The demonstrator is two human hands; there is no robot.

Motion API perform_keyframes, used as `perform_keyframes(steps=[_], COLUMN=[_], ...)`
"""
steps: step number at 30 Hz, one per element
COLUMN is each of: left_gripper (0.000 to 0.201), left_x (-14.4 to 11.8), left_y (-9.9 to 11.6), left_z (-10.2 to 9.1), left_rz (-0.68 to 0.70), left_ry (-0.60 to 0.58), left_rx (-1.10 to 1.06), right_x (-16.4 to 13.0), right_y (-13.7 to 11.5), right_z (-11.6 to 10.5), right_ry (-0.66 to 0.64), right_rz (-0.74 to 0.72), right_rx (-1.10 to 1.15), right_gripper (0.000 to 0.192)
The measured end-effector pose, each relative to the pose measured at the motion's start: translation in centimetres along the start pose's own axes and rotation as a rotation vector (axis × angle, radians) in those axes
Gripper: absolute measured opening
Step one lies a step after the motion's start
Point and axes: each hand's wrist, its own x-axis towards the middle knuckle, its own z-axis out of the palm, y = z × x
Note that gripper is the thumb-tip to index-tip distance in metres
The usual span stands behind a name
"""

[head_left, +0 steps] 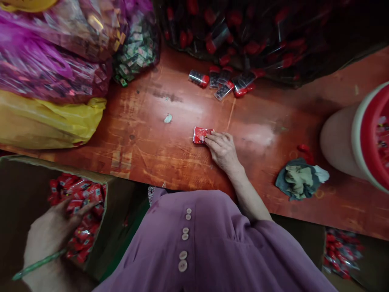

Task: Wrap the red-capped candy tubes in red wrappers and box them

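My right hand (223,150) rests on the table, its fingers together over the right end of a small red packet (199,135). The packet lies flat, and my thumb is hidden. Down at the left, my left hand (50,229) reaches into a cardboard box (105,227) among many red packets (83,233). Its thumb and forefinger are apart, with red packets visible between and below them. Whether the fingers touch one is unclear. A green bangle (39,265) circles the left wrist.
Several clear tubes with red caps (199,78) lie before a dark heap of similar tubes (231,34). Filled plastic bags (54,77) and a yellow bag (54,121) crowd the left. Crumpled cloths (299,178) and a red-rimmed tub (340,140) stand right. Another box (313,243) sits below.
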Motion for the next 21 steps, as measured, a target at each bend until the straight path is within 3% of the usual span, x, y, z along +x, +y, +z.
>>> perform_keyframes(steps=[1,2,6,9,11,13,16,19,21], left_gripper=[0.023,0.022,0.023,0.029,0.032,0.034,0.029,0.022,0.020], left_x=[0.4,0.9,3.0,4.2,4.7,5.1,5.6,6.2,6.5], left_y=[3.1,6.5,20.9,28.3,30.7,31.4,31.2,30.8,30.7], left_z=[0.3,0.7,4.4,7.7,9.2,10.0,10.4,10.6,10.9], left_rz=[0.098,0.243,0.856,1.169,1.268,1.315,1.374,1.416,1.407], left_ry=[0.184,0.282,0.231,0.167,0.188,0.245,0.321,0.323,0.293], left_rx=[-0.014,-0.098,-0.364,-0.269,-0.162,-0.079,-0.016,0.015,0.011], right_x=[0.0,0.1,0.8,1.4,1.7,1.9,2.3,4.1,6.3], right_y=[0.0,-0.1,-0.7,-1.2,-1.5,-1.7,-1.6,0.0,1.7], right_z=[0.0,-0.1,-0.8,-1.1,-1.1,-1.4,-2.9,-5.1,-6.2], right_ry=[0.013,0.021,0.010,-0.047,-0.097,-0.146,-0.250,-0.368,-0.307], right_rz=[-0.026,-0.054,-0.113,-0.089,-0.065,-0.032,0.011,0.027,0.147], right_rx=[-0.025,-0.052,-0.120,-0.155,-0.171,-0.167,-0.043,0.221,0.216], right_gripper=[0.026,0.027,0.029,0.027,0.026,0.026,0.025,0.025,0.024])
